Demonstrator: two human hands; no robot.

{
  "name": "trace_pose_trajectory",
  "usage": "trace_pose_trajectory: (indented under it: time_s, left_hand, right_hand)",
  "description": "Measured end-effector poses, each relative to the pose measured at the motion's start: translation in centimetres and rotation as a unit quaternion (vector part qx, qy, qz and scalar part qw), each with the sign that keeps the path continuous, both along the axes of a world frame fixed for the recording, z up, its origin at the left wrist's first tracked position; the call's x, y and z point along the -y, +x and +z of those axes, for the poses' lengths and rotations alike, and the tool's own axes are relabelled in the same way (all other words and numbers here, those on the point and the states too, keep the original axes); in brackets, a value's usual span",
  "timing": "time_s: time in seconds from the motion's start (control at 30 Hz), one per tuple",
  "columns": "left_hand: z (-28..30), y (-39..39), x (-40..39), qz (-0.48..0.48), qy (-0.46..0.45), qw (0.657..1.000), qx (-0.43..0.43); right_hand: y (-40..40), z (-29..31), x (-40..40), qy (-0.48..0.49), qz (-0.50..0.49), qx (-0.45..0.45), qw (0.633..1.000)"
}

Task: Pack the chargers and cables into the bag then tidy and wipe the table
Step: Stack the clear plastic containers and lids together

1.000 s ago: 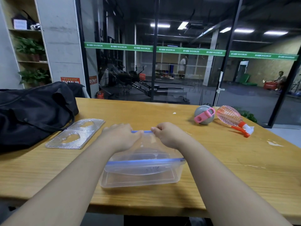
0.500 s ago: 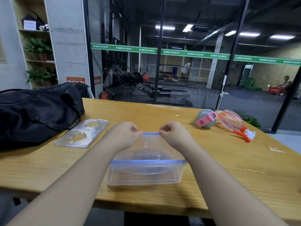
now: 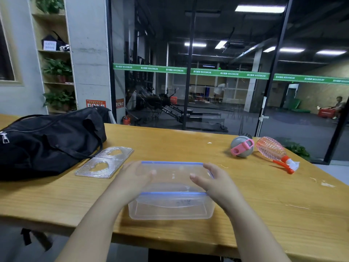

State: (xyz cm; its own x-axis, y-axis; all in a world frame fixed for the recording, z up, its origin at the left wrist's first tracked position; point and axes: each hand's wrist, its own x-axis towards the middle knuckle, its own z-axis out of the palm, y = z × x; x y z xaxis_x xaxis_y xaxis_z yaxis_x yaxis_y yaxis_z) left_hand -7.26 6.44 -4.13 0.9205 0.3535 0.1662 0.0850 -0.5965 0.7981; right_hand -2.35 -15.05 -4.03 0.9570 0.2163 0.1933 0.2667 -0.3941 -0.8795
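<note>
A clear plastic box (image 3: 170, 208) with a blue-rimmed lid (image 3: 171, 174) sits on the wooden table (image 3: 264, 205) near its front edge. My left hand (image 3: 130, 178) holds the lid's left end, thumb lying on top. My right hand (image 3: 213, 180) holds the right end the same way. The black bag (image 3: 47, 140) lies at the table's left, its zip partly visible. I see no chargers or cables; the box's contents are blurred behind the plastic.
A clear ribbed plastic insert (image 3: 103, 163) lies between the bag and the box. A grey round bottle with a pink strap (image 3: 241, 148) and a pink spray bottle (image 3: 272, 151) lie on their sides at the back right. A glass wall stands behind the table.
Both hands have moved from the middle of the lid's far rim outward to its left and right ends. My view has tilted up a little.
</note>
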Motion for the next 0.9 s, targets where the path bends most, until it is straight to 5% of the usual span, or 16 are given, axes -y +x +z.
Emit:
trace_pose_trajectory:
  time_s: [0.17,0.37,0.9]
  left_hand:
    - [-0.9,-0.6,-0.5,-0.030,-0.090,0.995,0.025]
    - [-1.3,-0.4,-0.9,-0.060,-0.170,0.982,0.056]
    - [-2.0,-0.3,-2.1,-0.136,-0.266,0.954,0.038]
  right_hand:
    - [-0.7,-0.7,0.0,0.107,-0.016,-0.014,0.994]
    - [-0.3,-0.8,-0.2,0.125,-0.019,-0.027,0.992]
    - [0.2,-1.0,0.1,0.228,0.043,-0.124,0.965]
